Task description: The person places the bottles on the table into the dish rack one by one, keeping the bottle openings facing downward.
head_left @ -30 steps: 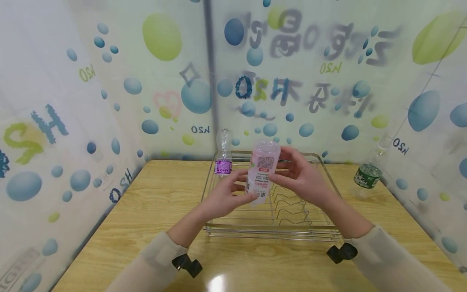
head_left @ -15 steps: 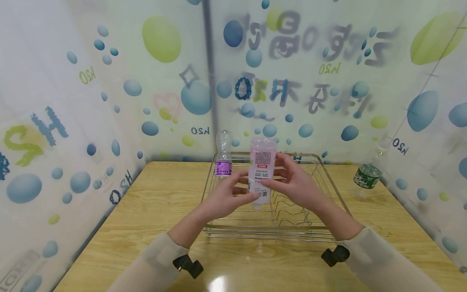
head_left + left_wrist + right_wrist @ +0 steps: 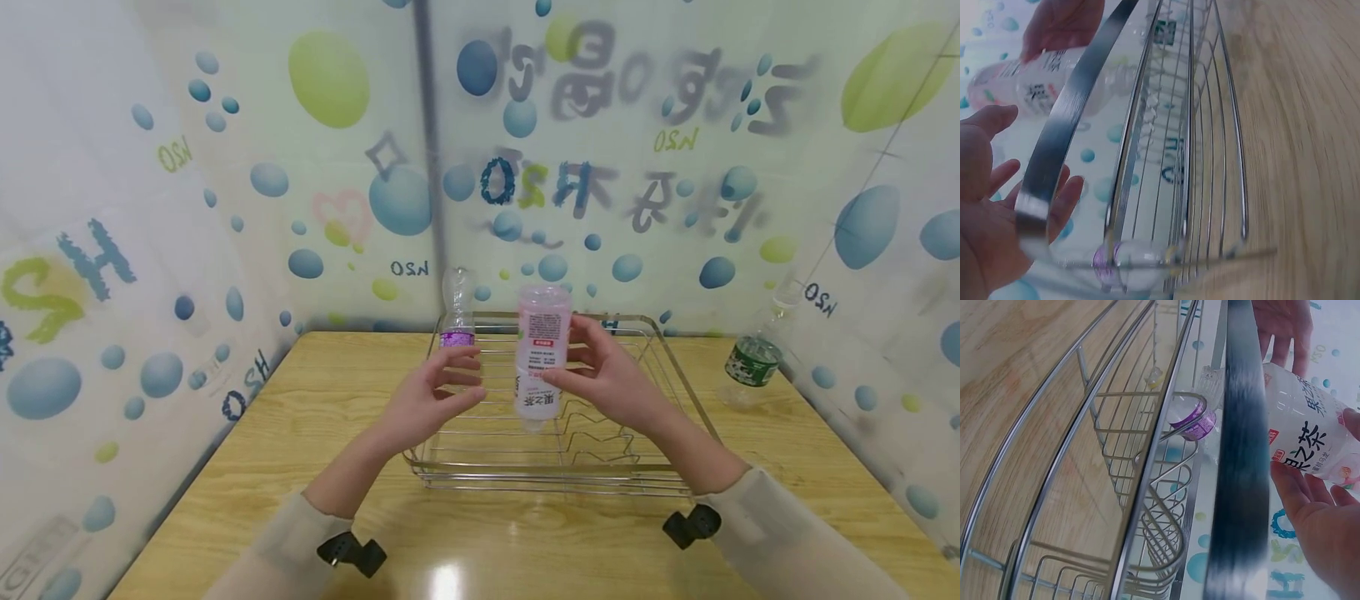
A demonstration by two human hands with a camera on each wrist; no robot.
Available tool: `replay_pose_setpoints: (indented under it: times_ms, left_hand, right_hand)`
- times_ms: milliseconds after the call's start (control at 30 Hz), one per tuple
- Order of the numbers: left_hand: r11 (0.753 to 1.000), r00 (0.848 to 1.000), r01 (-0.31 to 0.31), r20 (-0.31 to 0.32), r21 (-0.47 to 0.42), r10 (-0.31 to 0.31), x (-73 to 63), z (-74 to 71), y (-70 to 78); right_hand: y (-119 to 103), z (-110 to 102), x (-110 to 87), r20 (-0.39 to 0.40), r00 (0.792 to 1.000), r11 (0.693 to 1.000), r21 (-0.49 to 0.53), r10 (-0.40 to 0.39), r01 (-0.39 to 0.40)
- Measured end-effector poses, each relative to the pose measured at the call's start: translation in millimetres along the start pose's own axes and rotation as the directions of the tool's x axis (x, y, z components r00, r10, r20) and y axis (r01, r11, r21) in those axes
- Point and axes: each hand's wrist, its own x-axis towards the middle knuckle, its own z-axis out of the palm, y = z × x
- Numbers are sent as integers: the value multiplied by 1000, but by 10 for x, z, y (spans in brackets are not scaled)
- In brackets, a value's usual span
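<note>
My right hand point(image 3: 611, 371) grips a clear plastic bottle point(image 3: 542, 354) with a pinkish-white label, held neck down over the wire rack point(image 3: 487, 462). Its printed label also shows in the right wrist view, with the right fingers point(image 3: 1300, 494) wrapped at its side. My left hand point(image 3: 429, 400) is apart from that bottle, to its left, fingers parted with nothing between them. Behind the left fingers, a second clear bottle with a purple label point(image 3: 457, 338) stands upside down at the rack's back left, its lower part hidden by the hand.
A clear bottle with a green label point(image 3: 753, 362) stands upright on the wooden table point(image 3: 300, 400), right of the rack. Bent wire dividers point(image 3: 600, 433) rise in the rack's right half. A patterned curtain wall point(image 3: 360, 275) closes off the back and sides.
The held bottle first straightened from a tilt to upside down, upright in line. Since then my left hand has let go of it and moved left; the right hand keeps its hold.
</note>
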Motion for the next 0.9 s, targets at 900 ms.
replay_pose_setpoints:
  times_ms: [900]
  left_hand:
    - [995,995,95,17,-24,-94,-557,-343,-652]
  right_hand:
    - [53,-123,144,-50,995,996,-25,83,-84]
